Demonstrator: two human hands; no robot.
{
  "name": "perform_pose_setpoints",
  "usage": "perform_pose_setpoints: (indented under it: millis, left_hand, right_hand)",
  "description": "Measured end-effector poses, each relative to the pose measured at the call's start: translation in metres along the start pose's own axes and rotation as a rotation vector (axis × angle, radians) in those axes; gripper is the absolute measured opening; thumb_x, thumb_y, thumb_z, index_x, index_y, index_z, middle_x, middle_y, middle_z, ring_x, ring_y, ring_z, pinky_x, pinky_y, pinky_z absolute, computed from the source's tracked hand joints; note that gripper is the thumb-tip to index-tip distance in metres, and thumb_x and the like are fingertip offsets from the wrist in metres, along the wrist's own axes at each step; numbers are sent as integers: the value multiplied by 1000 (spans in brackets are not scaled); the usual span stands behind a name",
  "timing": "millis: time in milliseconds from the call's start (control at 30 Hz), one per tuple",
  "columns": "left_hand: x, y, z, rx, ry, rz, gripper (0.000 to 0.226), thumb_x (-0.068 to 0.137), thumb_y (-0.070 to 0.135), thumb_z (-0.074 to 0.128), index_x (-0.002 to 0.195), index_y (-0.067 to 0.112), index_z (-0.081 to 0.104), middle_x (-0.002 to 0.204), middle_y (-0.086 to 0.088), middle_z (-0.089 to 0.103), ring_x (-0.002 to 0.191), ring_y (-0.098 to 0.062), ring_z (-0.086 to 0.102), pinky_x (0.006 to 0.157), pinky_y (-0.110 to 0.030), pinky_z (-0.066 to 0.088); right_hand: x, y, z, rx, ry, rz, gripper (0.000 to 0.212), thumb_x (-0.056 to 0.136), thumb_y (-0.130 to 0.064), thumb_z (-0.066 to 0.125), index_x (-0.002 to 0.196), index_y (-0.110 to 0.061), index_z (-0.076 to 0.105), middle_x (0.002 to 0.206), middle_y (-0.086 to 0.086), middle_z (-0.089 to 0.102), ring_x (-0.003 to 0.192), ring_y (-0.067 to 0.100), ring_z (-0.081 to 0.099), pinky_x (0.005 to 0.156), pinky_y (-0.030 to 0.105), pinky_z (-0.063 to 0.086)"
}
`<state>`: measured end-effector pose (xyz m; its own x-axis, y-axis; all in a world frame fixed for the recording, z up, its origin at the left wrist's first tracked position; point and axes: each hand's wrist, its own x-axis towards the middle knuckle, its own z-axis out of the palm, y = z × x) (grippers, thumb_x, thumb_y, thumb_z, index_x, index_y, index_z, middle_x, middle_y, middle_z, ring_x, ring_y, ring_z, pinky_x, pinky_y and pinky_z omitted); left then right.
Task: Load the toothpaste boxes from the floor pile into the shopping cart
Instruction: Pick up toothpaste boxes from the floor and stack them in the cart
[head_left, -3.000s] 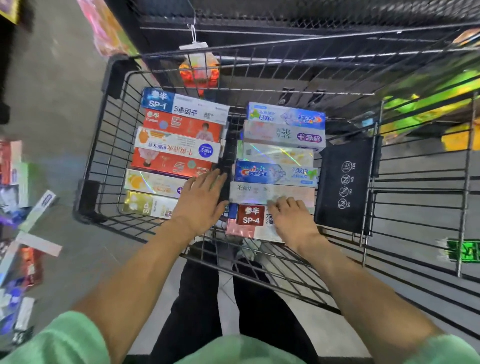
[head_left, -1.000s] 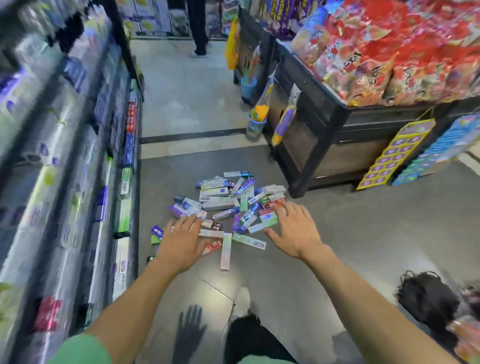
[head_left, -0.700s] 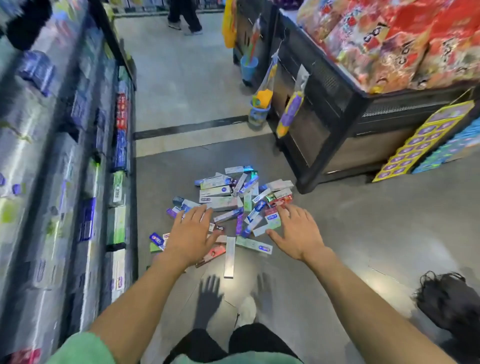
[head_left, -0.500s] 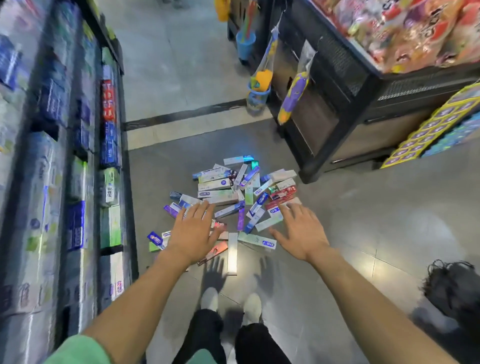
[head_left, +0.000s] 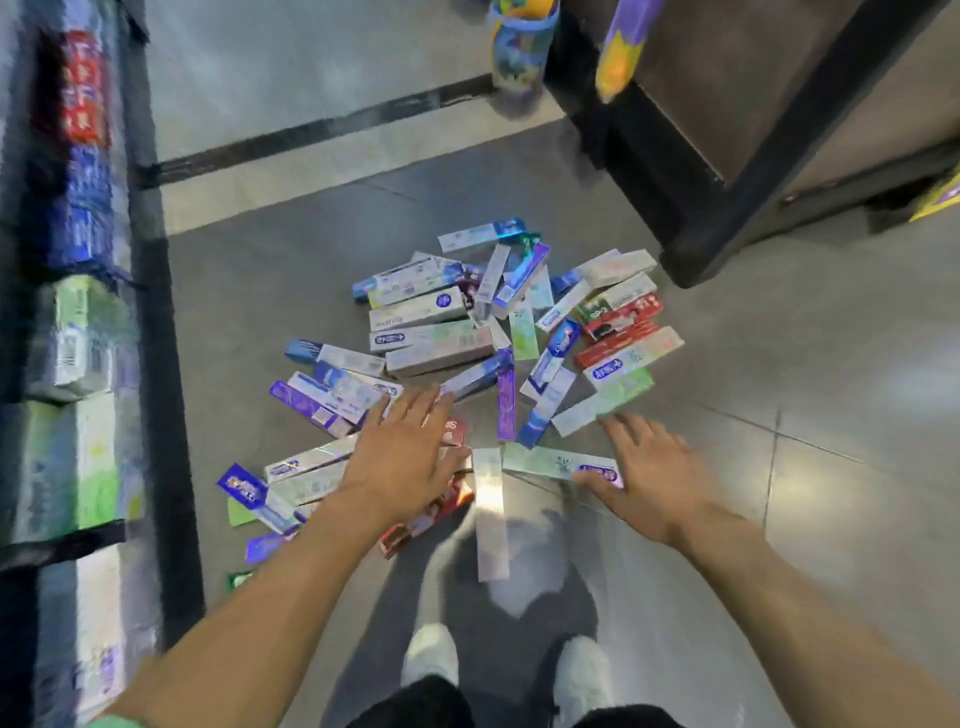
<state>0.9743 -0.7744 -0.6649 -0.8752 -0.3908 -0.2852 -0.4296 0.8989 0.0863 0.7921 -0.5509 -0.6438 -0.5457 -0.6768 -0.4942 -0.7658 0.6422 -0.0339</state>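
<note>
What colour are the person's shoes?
White shoes, seen in the head view.

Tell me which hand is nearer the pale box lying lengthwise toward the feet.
Left, narrowly. The left hand spreads over the pile just left of the pale box, its thumb beside the box's top end. The right hand lies farther right, across a green box.

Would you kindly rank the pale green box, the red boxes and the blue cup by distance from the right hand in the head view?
From the right hand:
1. Pale green box, beside its thumb.
2. Red boxes, pile's right edge.
3. Blue cup, far up the aisle.
</note>
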Motion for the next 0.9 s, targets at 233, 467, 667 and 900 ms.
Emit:
perform_pose_setpoints:
  millis: [233, 467, 667, 900]
  left_hand:
    - [75, -29, 189, 63, 32, 35, 80, 92, 61, 20, 146, 10, 49, 150, -12, 51, 135, -32, 50, 111, -52, 38]
    - [123, -42, 289, 92, 116, 57, 78, 94, 63, 23, 148, 12, 46, 152, -11, 49, 137, -31, 48, 112, -50, 38]
    - [113, -47, 305, 72, 86, 29, 81, 94, 66, 19, 151, 13, 41, 155, -11, 44, 140, -31, 43, 115, -50, 34]
    - [103, -33, 329, -21, 93, 10, 71, 101, 62, 37, 156, 17, 33, 162, -5, 34, 148, -24, 31, 122, -43, 20]
  right_hand:
    - [115, 20, 171, -19, 76, 3, 79, 94, -71, 37, 157, -23, 25, 159, 5, 33, 145, 26, 33, 114, 34, 28]
    - [184, 33, 264, -39, 155, -11, 75, 90, -74, 45, 145, -22, 40, 140, 5, 49, 128, 29, 48, 102, 39, 38]
    - [192, 48, 290, 56, 23, 49, 87, 80, -79, 53, 145, -25, 35, 135, 7, 50, 126, 30, 49, 101, 38, 38]
    - [192, 31, 321, 80, -1, 70, 66, 83, -66, 60, 128, -20, 42, 125, 8, 49, 118, 32, 48, 93, 41, 44]
